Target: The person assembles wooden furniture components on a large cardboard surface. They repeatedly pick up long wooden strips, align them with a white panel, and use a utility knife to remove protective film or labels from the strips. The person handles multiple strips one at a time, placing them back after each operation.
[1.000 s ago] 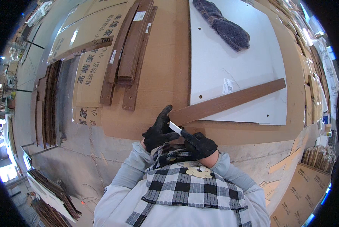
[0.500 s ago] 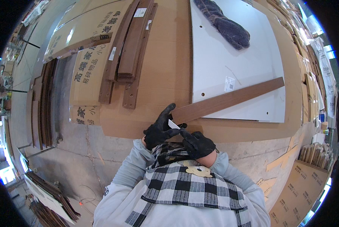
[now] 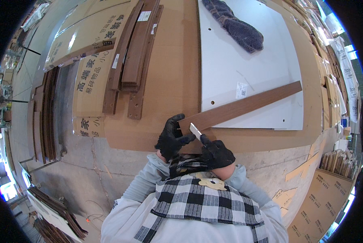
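A long brown wooden board (image 3: 246,103) lies aslant over a white panel (image 3: 250,60), its near left end reaching past the panel's edge. My left hand (image 3: 170,137), in a black glove, is closed around that near end, fingers at the corner and thumb toward me. In my black-gloved right hand (image 3: 218,154) a small, flat white strip like a label (image 3: 195,131) is pinched, held against the board's end. Whether the strip sticks to the wood I cannot tell. On the far part of the panel rests a dark, fuzzy cloth (image 3: 240,30).
Brown boards with white labels (image 3: 133,60) are stacked on the cardboard sheet (image 3: 171,60) at the far left. Beyond them are cardboard boxes (image 3: 86,77). More brown boards (image 3: 48,117) stand farther left. A large carton (image 3: 321,206) is at the lower right.
My right hand has moved slightly right, and the white strip has turned and now lies over the board's end. My left hand stays at that end. The whole view has shifted a little.
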Demonstrator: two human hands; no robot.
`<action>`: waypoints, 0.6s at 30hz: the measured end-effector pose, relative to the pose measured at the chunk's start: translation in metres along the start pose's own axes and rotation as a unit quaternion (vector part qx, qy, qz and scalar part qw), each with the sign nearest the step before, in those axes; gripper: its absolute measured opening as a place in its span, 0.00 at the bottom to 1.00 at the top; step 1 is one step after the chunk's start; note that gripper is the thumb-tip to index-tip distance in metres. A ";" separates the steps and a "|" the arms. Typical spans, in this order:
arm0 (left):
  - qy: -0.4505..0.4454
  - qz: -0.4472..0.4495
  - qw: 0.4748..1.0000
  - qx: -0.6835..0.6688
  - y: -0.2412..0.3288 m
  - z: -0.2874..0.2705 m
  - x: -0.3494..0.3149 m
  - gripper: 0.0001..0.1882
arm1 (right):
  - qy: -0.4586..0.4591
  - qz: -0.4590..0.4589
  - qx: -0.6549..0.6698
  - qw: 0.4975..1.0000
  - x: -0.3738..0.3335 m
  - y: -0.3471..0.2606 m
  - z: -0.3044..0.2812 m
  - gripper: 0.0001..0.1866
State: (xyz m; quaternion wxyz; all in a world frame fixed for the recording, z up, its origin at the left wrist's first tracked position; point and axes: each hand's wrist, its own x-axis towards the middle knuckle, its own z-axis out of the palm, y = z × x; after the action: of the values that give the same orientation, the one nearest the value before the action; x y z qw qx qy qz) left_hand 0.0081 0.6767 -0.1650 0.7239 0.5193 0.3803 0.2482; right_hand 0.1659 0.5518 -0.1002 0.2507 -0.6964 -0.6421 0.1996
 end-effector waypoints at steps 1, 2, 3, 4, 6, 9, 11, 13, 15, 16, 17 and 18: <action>0.007 0.004 1.000 0.005 0.002 0.002 0.000 0.39 | 0.004 0.004 -0.051 0.999 -0.001 0.004 0.001 0.23; 0.013 0.007 1.000 0.009 0.004 0.004 0.000 0.38 | 0.009 0.008 -0.101 0.995 -0.005 0.013 0.004 0.24; 0.018 -0.018 1.000 -0.011 0.009 0.006 0.000 0.37 | 0.013 0.015 -0.153 0.988 -0.009 0.021 0.005 0.24; 0.024 -0.043 0.998 -0.029 0.015 0.008 -0.001 0.36 | 0.040 0.022 -0.164 0.985 -0.012 0.033 0.004 0.24; 0.034 -0.068 0.996 -0.048 0.017 0.009 0.000 0.35 | 0.096 0.036 -0.185 0.977 -0.014 0.059 -0.005 0.22; 0.043 -0.058 0.997 -0.033 0.015 0.009 0.001 0.33 | 0.145 0.150 -0.183 0.961 -0.006 0.090 -0.033 0.21; 0.041 -0.040 0.998 -0.005 0.018 0.010 0.000 0.32 | 0.195 0.187 -0.179 0.946 -0.005 0.113 -0.054 0.17; 0.038 -0.041 0.998 0.002 0.019 0.011 0.001 0.32 | 0.146 0.162 -0.221 0.951 -0.007 0.124 -0.062 0.09; 0.041 -0.044 0.998 -0.011 0.023 0.017 0.002 0.30 | 0.003 0.113 -0.292 0.950 -0.024 0.157 -0.041 0.07; 0.054 -0.052 0.997 -0.006 0.023 0.013 0.001 0.30 | 0.050 0.069 -0.205 0.975 -0.023 0.137 -0.032 0.12; 0.061 -0.061 0.996 0.000 0.023 0.010 0.003 0.30 | 0.098 0.027 -0.118 0.988 -0.019 0.104 -0.025 0.18; 0.071 -0.068 0.995 0.006 0.024 0.007 0.004 0.29 | 0.111 0.030 -0.067 0.991 -0.013 0.075 -0.032 0.24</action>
State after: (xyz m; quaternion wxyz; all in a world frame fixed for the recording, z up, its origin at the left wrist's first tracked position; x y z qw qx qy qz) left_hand 0.0168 0.6837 -0.1421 0.7074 0.4773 0.4668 0.2321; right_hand 0.2436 0.5324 -0.1205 0.2670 -0.7487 -0.6007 0.0852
